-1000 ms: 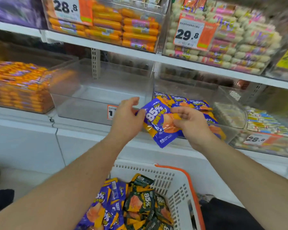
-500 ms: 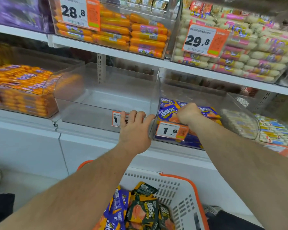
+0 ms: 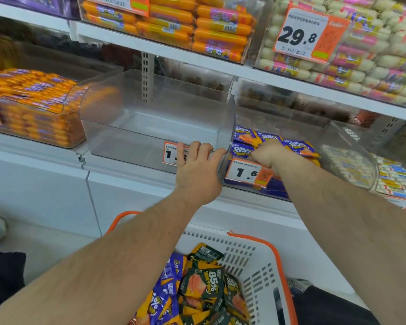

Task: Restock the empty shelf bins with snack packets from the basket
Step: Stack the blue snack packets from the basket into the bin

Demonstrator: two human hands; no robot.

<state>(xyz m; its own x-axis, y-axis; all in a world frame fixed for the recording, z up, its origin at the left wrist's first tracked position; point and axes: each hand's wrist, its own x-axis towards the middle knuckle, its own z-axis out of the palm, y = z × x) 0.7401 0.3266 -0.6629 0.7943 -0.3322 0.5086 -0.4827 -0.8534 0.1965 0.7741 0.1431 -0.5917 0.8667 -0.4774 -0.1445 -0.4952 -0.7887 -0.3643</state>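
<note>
An empty clear bin (image 3: pixel 127 141) sits on the middle shelf. My left hand (image 3: pixel 197 170) grips its front rim at the right corner, fingers curled over the edge and covering part of its price tag. The clear bin to its right (image 3: pixel 349 156) holds blue-and-orange snack packets (image 3: pixel 298 146). My right hand (image 3: pixel 271 153) reaches into this bin, fingers curled down onto the front packets, fingertips hidden. Below, a white basket with an orange rim (image 3: pixel 263 273) holds several blue and dark snack packets (image 3: pixel 204 287).
A "1.6" price tag (image 3: pixel 244 172) hangs on the right bin's front. A bin of orange sausages (image 3: pixel 33 109) stands at the left. The upper shelf carries orange sausage sticks (image 3: pixel 216 34) and pale packets behind a "29.8" tag (image 3: pixel 300 34). White packets (image 3: pixel 394 177) fill the far-right bin.
A second ago both hands held blue packets in front of the shelf. My right hand has put them into the right bin and stays there; my left hand moved onto the empty bin's rim.
</note>
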